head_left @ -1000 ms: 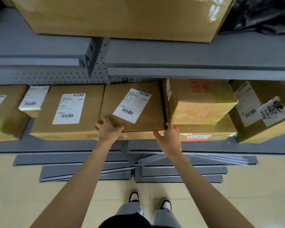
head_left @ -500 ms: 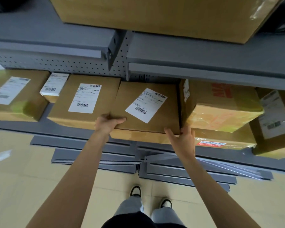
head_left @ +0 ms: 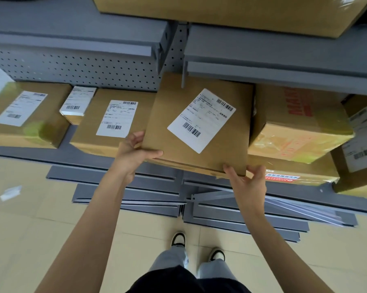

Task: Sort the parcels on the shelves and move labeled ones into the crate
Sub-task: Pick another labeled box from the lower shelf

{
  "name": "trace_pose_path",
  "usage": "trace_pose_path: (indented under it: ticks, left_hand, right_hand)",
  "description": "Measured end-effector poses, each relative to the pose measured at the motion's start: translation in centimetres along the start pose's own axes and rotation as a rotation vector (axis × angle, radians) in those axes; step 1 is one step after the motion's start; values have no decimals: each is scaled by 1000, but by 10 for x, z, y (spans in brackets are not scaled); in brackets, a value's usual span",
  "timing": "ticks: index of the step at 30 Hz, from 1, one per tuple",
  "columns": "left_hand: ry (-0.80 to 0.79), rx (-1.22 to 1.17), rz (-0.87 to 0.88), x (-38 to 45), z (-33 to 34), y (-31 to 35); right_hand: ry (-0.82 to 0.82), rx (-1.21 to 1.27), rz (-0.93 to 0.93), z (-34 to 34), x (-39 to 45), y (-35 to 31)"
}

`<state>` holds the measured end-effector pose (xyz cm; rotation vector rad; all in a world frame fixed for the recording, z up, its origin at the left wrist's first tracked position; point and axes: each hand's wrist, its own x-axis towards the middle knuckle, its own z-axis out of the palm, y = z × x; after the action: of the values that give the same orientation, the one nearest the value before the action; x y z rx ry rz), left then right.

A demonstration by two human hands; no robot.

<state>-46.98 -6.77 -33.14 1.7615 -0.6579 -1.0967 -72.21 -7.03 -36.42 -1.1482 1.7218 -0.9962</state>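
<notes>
From the head view, both hands are on one flat labelled parcel (head_left: pixel 196 125) at the front of the lower shelf (head_left: pixel 30 152). The left hand (head_left: pixel 134 153) grips its near left corner, thumb curled over the top and fingers (head_left: pixel 136 137) wrapped round the side. The right hand (head_left: pixel 249 179) holds the near right corner, thumb on the top edge and fingers underneath. The parcel is tilted, its near edge out past the shelf front and its far end under the upper shelf (head_left: pixel 284 66); it sits just beside a taped box (head_left: pixel 301 127) on its right and a second labelled parcel (head_left: pixel 114 121) on its left. Further left lie a small labelled box (head_left: pixel 77 102) and another labelled parcel (head_left: pixel 24 113). Loose grey shelf rails (head_left: pixel 136 193) lie on the floor below. No crate is in view, so I judge the task barely begun: this parcel is only being drawn off the shelf, and several labelled ones remain to be moved.
</notes>
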Motion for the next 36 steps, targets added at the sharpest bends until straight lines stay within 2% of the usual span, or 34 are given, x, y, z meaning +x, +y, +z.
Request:
trace_pose_path:
  ticks: [8, 13, 17, 22, 25, 30, 33, 36]
  left_hand:
    - [-6, 8, 62, 5, -39, 21]
    - [27, 15, 69, 10, -71, 24]
    - [79, 18, 6, 15, -106, 23]
    - [25, 25, 13, 21, -148, 19]
    - [68, -14, 13, 37, -158, 14]
    - [54, 35, 6, 69, -164, 6]
    - [182, 101, 16, 85, -159, 3]
    - [400, 351, 94, 89, -141, 9]
  right_hand:
    - [9, 124, -70, 28, -11, -23]
    - [-105, 74, -115, 59, -10, -44]
    - [-172, 29, -162, 91, -13, -61]
    - [-277, 14, -171, 133, -23, -76]
    - [-339, -10, -158, 153, -24, -77]
    - [-553, -44, -103, 167, -14, -68]
    - [-711, -42, -52, 159, 0, -58]
    - [-663, -77, -51, 140, 10, -55]
